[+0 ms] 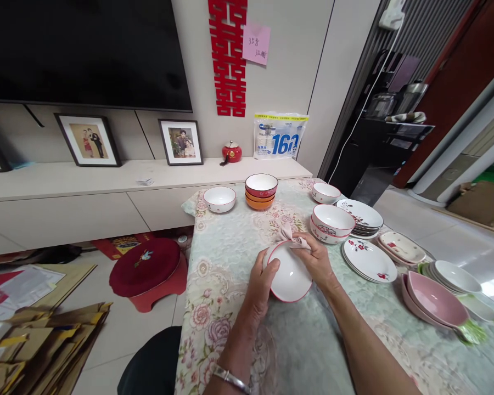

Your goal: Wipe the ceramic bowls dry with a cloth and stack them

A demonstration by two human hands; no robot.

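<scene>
Tilted toward me over the table, a white bowl with a red rim (291,277) is gripped at its left edge by my left hand (260,280), thumb over the rim. My right hand (315,258) pinches a pale pink cloth (290,235) against the bowl's far right edge. Just beyond my right hand stand two stacked white bowls with red rims (333,219). Farther back is a stack of red and orange bowls (262,189), with a single white bowl (219,198) to its left.
On the right are flowered plates (368,260), dark-patterned plates (360,213), pink leaf-shaped bowls (434,302), small white bowls (456,276) and another white bowl (326,192). A floral cloth (222,296) covers the table. A red stool (148,269) stands left, near flattened cardboard (53,351).
</scene>
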